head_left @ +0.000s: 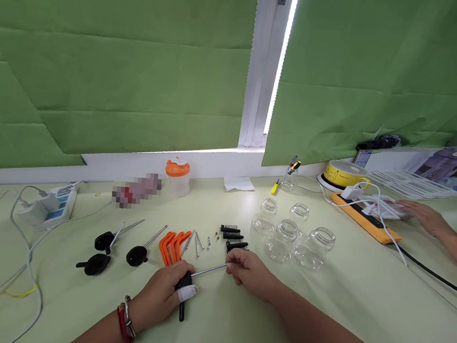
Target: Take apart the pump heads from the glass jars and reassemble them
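Note:
My left hand (168,289), a white bandage on its thumb, is closed around a black lid-like part (184,281) with a black spout. From that part a thin metal tube (209,270) runs to the right. My right hand (249,272) pinches the tube's far end between its fingertips. Just beyond my left hand lie several orange levers (174,246) and metal pins (197,241). Beyond my right hand are black parts with springs (233,236). Similar black lids (137,256), some with metal tubes, rest to the left.
Several clear jars (279,242) stand right of centre. An orange-lidded cup (177,177) and screwdrivers in a jar (287,182) are at the back. An orange power strip (364,218) lies right, near another person's hand (426,216). White cables (29,253) cross the left side.

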Demonstrator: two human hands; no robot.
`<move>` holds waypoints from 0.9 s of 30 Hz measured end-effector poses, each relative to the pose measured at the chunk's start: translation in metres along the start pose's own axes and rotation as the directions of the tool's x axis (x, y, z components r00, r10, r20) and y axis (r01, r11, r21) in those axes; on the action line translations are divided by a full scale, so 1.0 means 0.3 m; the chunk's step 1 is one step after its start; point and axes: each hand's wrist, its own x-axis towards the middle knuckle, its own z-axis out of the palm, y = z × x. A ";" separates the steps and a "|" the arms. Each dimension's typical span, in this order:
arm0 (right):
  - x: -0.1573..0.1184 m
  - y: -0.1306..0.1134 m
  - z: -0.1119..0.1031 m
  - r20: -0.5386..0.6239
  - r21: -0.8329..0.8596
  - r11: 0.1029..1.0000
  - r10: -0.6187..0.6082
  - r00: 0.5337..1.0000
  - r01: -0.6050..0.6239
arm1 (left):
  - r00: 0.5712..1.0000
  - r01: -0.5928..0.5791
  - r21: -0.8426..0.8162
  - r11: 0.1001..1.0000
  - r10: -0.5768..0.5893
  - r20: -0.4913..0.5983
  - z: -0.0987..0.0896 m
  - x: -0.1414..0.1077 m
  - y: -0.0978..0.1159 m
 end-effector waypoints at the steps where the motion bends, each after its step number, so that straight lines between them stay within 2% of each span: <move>1: 0.001 -0.002 -0.003 -0.012 0.005 1.000 0.010 1.000 -0.010 | 1.000 0.004 -0.005 1.000 -0.004 0.015 -0.003 0.008 0.003; 7: 0.004 -0.001 -0.021 -0.059 -0.014 1.000 0.027 0.998 -0.028 | 0.995 0.016 -0.005 1.000 -0.016 0.101 -0.012 0.053 -0.002; 14: 0.006 0.003 -0.039 -0.014 -0.116 0.991 0.059 0.998 -0.060 | 0.999 -0.024 -0.045 0.999 0.026 0.041 0.017 0.035 -0.023; 27: 0.000 0.020 -0.052 0.060 -0.131 0.991 0.031 0.998 -0.023 | 0.994 -0.062 0.013 0.998 0.061 0.088 -0.003 0.028 -0.026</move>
